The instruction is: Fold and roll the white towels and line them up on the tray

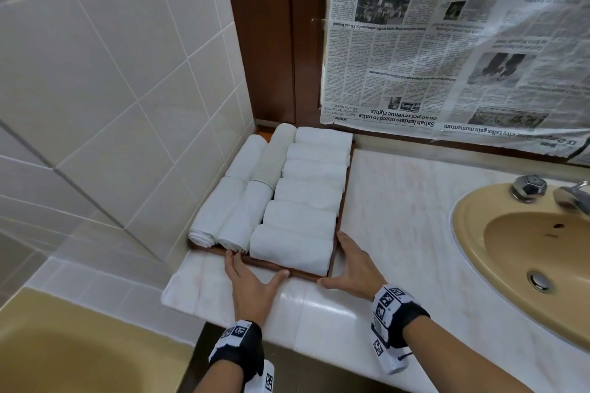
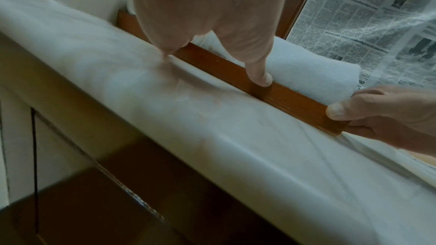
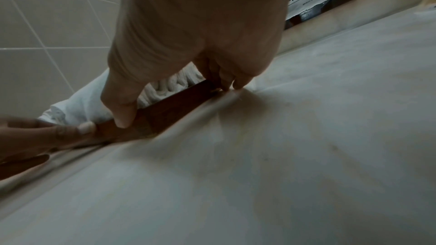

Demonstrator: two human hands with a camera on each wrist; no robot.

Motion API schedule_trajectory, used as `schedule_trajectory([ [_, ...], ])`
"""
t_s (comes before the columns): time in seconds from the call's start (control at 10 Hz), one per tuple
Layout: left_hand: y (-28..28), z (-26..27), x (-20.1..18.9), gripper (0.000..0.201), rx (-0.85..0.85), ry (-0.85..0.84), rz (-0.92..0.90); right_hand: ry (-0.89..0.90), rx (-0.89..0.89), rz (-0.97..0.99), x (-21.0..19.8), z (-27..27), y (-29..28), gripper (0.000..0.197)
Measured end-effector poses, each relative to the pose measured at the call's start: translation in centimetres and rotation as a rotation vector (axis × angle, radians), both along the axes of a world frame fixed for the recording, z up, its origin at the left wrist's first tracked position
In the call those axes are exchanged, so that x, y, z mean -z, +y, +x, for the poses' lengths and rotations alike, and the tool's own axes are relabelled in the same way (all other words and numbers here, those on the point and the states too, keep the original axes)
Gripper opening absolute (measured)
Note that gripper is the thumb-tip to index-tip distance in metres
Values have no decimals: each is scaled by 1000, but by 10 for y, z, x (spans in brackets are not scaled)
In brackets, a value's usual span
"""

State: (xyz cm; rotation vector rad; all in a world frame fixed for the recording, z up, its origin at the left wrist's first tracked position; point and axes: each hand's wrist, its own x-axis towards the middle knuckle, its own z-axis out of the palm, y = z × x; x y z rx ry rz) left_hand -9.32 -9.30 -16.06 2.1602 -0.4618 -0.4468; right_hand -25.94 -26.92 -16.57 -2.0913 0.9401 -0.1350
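As viewed from the head camera, found the wooden tray (image 1: pixel 347 169) at the far left end of the pale counter (image 1: pixel 399 217), close against the tiled wall (image 1: pixel 111 73) on its left. Counted ten rolled white towels (image 1: pixel 300 217) on it: six crosswise in a right-hand column running near to far, four lengthwise in two rows on the left. Noted one far-left roll greyer than the others. Packed touching, roll against roll.

Found the left hand (image 1: pixel 252 284) spread wide and holding nothing, with straight fingertips against the tray's near rim and the thumb stretched right along that rim. Confirmed from the left wrist view: left hand (image 2: pixel 200 6) with one fingertip on the near wall of the tray (image 2: pixel 224 66), the nearest roll just behind.

Found the right hand (image 1: pixel 354 265) likewise spread, bracketing the tray's near right corner, with fingers laid along the right wall and the thumb on the near face. Confirmed from the right wrist view: right hand (image 3: pixel 200 25) with fingertips down on the counter beside the tray (image 3: pixel 169 111).

Noted marker bands on both wrists.

Recorded a tan sink (image 1: pixel 472 233) with a metal tap (image 1: pixel 571 195) at right, and taped newspaper (image 1: pixel 431 41) on the far wall.
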Motion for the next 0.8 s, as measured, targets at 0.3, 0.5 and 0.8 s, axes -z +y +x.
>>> schedule_trajectory([
  [0.3, -1, -2, -5, 122, -22, 29, -24, 20, 1, -28, 2, 0, -6, 135],
  [0.5, -1, -1, -9, 124, 18, 39, -19, 55, 0, -7, -4, 1, -3, 135],
  [0.8, 16, -22, -16, 117, 166, 7, 52, 34, 57, -4, -16, -14, 36, 108],
])
